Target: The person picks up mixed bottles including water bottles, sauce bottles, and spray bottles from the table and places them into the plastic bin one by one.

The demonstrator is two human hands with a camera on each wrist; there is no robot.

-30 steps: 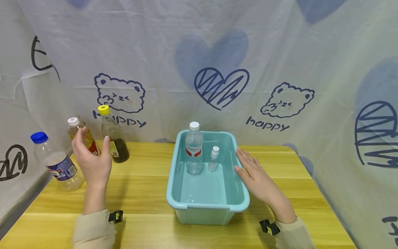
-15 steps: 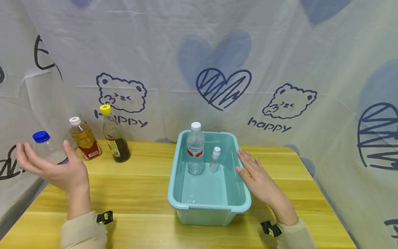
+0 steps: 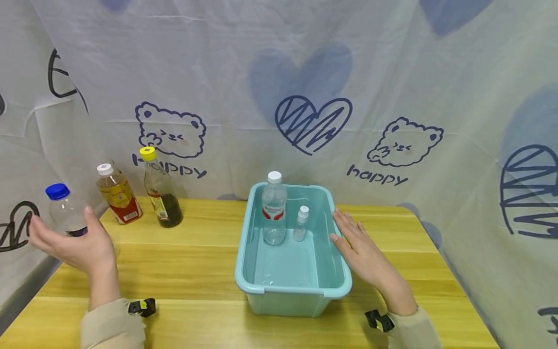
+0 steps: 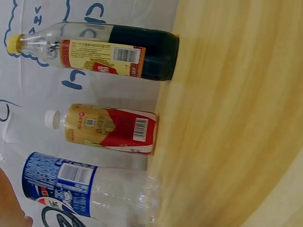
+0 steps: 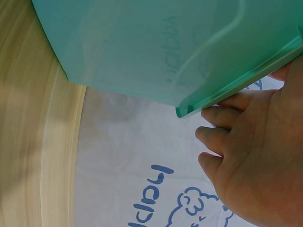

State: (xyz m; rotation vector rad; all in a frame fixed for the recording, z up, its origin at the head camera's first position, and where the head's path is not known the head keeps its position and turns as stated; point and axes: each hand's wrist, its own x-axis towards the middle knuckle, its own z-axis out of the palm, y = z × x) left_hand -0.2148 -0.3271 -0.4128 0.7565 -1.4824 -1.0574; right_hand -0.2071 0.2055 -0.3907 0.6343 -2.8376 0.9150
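Note:
My left hand [image 3: 83, 249] is raised at the left with its fingers and thumb spread apart, holding nothing. It partly covers a clear plastic bottle with a blue cap [image 3: 57, 191], whose blue label [image 4: 59, 182] shows in the left wrist view. On the right, my right hand [image 3: 364, 254] rests with straight fingers along the right rim of a teal plastic bin [image 3: 285, 303]. Inside the bin stand a clear water bottle [image 3: 274, 213] with a white cap and red-marked label, and a small clear bottle [image 3: 301, 224] with a white cap.
Behind my left hand stand a red-and-yellow-labelled bottle [image 3: 122, 198] and a yellow-capped glass bottle [image 3: 167, 206] with dark liquid. The wooden table [image 3: 196, 271] ends at a printed cloth [image 3: 231, 150] behind and at both sides.
My left hand has moved left, from in front of the red-and-yellow-labelled bottle to the blue-capped one, its fingers spreading wider. My right hand has stayed on the bin's rim.

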